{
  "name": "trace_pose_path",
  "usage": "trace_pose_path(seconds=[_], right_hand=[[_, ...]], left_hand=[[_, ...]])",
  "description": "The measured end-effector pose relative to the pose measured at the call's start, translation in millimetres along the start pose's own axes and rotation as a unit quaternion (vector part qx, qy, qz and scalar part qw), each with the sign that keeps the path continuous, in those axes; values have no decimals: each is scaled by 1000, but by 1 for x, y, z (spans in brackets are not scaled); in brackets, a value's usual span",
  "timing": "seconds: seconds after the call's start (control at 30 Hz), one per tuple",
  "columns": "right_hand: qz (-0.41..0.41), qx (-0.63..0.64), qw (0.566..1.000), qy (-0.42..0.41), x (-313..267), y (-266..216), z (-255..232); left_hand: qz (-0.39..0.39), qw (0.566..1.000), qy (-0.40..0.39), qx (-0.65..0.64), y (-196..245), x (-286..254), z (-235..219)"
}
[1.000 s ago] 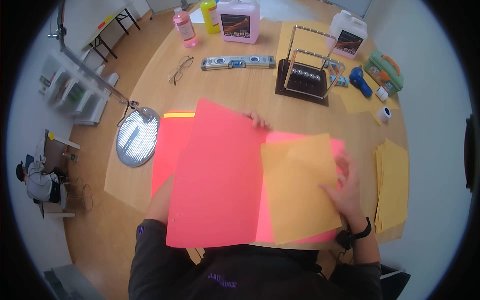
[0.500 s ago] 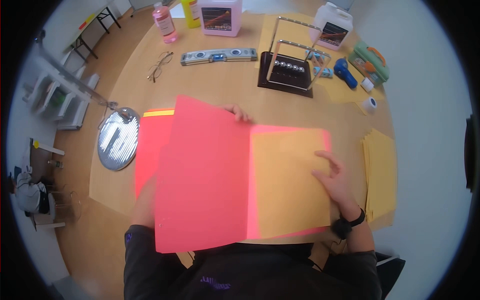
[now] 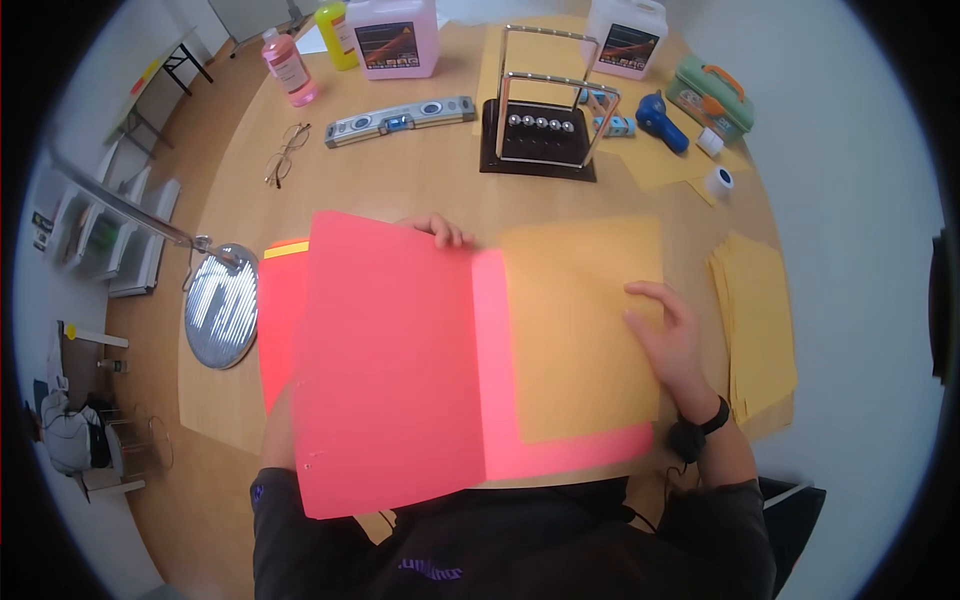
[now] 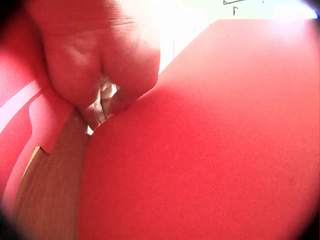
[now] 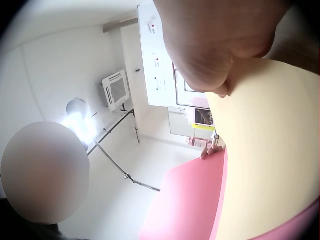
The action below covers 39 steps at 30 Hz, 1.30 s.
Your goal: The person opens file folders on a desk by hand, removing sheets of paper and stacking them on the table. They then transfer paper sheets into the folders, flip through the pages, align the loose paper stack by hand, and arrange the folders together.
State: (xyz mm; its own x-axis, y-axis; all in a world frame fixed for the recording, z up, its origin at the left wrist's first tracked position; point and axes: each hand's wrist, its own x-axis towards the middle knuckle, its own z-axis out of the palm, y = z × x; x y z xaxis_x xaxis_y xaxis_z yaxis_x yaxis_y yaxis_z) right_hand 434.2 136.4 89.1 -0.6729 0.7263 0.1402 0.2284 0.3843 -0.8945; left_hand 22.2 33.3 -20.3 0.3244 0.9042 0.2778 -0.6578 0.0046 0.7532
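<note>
A pinkish-red folder stands spread on the table in front of the person, its left cover tilted up. My left hand reaches behind that cover, with fingertips hooked over its top edge near the fold. In the left wrist view, the left hand grips the cover's edge. On the folder's right side lies a yellow-tan paper sheet, with a pink strip showing along its left and lower edges. My right hand rests at the sheet's right edge, thumb and index finger spread apart over it.
Under the raised cover, more red folders lie at left beside a round lamp base. A Newton's cradle, a spirit level and glasses stand farther back. A stack of yellow paper lies at right.
The yellow sheet has shifted away from the person, baring more pink along its lower edge. My right hand has moved from gripping its right edge onto its face. The left hand keeps the cover raised.
</note>
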Motion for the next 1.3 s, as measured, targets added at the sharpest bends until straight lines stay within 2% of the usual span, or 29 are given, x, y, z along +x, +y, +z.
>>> trace_pose_path(seconds=[0.07, 0.3, 0.43, 0.5, 0.53, 0.57, 0.67, 0.73, 0.8, 0.87, 0.93, 1.0, 1.03, 1.07, 1.1, 1.13, 1.17, 1.2, 1.23, 1.3], right_hand=[[-2, 2, 1000, 0, 1, 3, 0], [16, 40, 999, -2, 2, -4, 3], [17, 32, 999, -8, 3, 10, 2], [-5, 75, 997, 18, 2, 17, 1], [-3, 72, 997, 16, 1, 17, -6], [7, 65, 996, 63, 2, 6, -15], [-24, 80, 981, 175, 7, 8, -66], [-5, 118, 973, 199, 6, 3, -114], [40, 111, 976, 183, 3, -2, -161], [58, 87, 979, 175, -8, 21, -210], [71, 66, 983, 157, -13, 48, -256], [154, 17, 980, 123, -24, 77, -286], [152, 21, 981, 115, -24, 84, -290], [178, -20, 978, 110, -26, 91, -293], [203, -62, 971, 109, -30, 96, -297], [203, -60, 971, 109, -31, 102, -302], [195, -95, 972, 93, -33, 111, -306], [186, -131, 971, 76, -34, 118, -308], [187, -129, 971, 77, -35, 125, -309], [168, -214, 958, 93, -34, 134, -306]], left_hand=[[18, 998, 52, -24, 1, -5, 13], [-38, 998, 49, -15, 7, -3, 13], [19, 999, 48, -11, 2, -1, 11], [35, 998, 57, 4, 1, 0, 18], [69, 992, 81, -66, -6, 1, 25], [103, 980, 103, -138, -9, 2, 32], [129, 978, 103, -125, -9, 4, 17], [115, 986, 86, -82, -1, 8, 19], [99, 992, 70, -44, 3, 8, 22], [66, 993, 96, -20, 5, 5, 23], [97, 989, 107, -28, -1, 7, 33], [125, 983, 133, -35, -5, 5, 53], [103, 961, 240, 90, 5, 10, 71], [75, 914, 337, 213, 17, 22, 96], [45, 859, 445, 250, 33, 38, 149], [44, 858, 445, 252, 24, 46, 142], [138, 819, 419, 367, 12, 51, 127], [229, 761, 383, 472, 9, 56, 124], [227, 761, 382, 473, 7, 56, 121], [10, 771, 359, 527, 15, 61, 131]])
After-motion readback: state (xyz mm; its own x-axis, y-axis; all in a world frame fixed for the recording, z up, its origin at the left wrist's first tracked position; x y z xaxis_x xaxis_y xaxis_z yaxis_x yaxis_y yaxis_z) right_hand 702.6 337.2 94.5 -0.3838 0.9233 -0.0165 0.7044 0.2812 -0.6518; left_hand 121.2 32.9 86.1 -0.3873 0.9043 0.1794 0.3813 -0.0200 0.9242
